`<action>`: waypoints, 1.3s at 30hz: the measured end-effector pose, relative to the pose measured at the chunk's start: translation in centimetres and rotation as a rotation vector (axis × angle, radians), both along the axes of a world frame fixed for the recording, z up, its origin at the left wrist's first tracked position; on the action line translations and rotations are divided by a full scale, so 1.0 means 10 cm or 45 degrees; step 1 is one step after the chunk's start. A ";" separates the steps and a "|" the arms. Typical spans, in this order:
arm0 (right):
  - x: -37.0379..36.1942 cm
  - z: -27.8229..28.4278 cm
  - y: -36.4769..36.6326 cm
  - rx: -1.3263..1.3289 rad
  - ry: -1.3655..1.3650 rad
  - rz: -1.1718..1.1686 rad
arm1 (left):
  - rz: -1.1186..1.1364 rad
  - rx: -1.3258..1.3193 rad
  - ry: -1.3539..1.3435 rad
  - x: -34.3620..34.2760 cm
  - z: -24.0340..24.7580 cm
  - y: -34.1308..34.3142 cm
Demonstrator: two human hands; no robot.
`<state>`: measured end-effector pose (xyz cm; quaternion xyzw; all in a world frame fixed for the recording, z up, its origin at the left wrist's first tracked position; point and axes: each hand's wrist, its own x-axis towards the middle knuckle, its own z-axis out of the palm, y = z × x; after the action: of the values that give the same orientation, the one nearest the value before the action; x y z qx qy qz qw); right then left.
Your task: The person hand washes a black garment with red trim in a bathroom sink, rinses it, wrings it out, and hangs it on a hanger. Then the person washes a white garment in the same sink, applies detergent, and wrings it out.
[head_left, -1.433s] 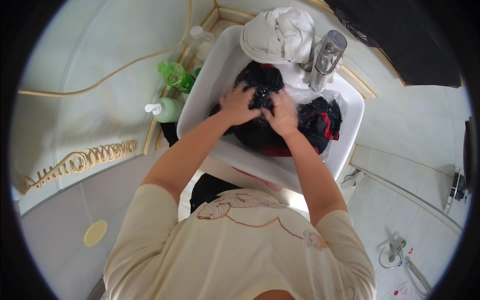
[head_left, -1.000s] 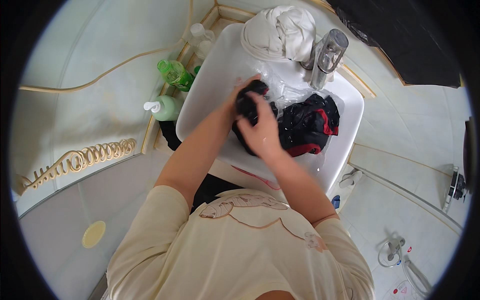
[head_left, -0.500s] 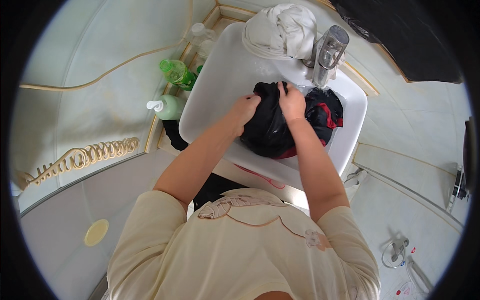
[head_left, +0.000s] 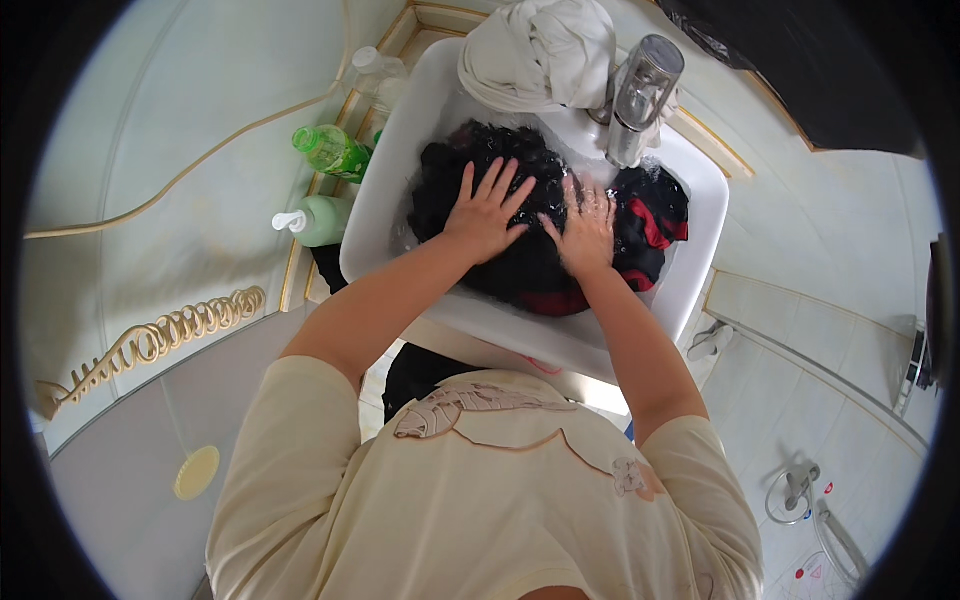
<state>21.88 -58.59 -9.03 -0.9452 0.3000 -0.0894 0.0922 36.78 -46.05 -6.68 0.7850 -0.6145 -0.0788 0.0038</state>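
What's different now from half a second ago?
Both hands have let go of the bunched black cloth. The left hand and right hand now lie on it, fingers spread. The cloth has spread leftward and toward the back of the sink. The white cloth, tap, green bottle and pump bottle stayed put.
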 end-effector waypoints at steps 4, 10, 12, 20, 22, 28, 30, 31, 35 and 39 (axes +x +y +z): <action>0.08 0.14 -0.02 0.003 0.054 -0.035 | 0.088 0.198 0.072 0.05 -0.16 -0.18; -0.34 0.73 -0.11 -0.146 0.335 0.001 | 0.198 0.024 0.214 -0.07 0.11 -0.21; -0.45 0.75 -0.20 0.050 0.368 -0.230 | 0.218 -0.216 0.494 -0.28 0.26 -0.14; -0.57 0.92 -0.05 0.601 -0.610 -0.414 | 1.277 -0.042 2.149 -0.77 0.47 -0.47; -0.54 1.22 0.25 0.487 -0.761 -0.258 | 1.150 0.110 2.493 -0.58 0.39 -0.59; -0.19 1.53 0.88 0.329 -0.835 0.106 | 0.233 0.138 3.554 -0.38 0.16 -0.53; -0.11 1.35 0.75 0.190 -0.894 0.057 | 0.252 0.032 3.567 -0.41 0.16 -0.44; -0.09 1.25 0.68 0.107 -0.958 0.038 | 0.302 -0.019 3.570 -0.44 0.18 -0.41; -0.11 0.90 0.20 0.306 -0.841 -0.490 | 1.315 -0.164 2.793 -0.61 0.41 -0.35; -0.52 0.82 -0.15 0.254 -0.456 -0.540 | 1.165 -0.218 2.244 -0.58 0.82 -0.27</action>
<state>16.70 -60.07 -0.79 -0.8168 0.4772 -0.2421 0.2154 30.96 -48.77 1.51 0.6046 -0.0341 -0.5798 0.5451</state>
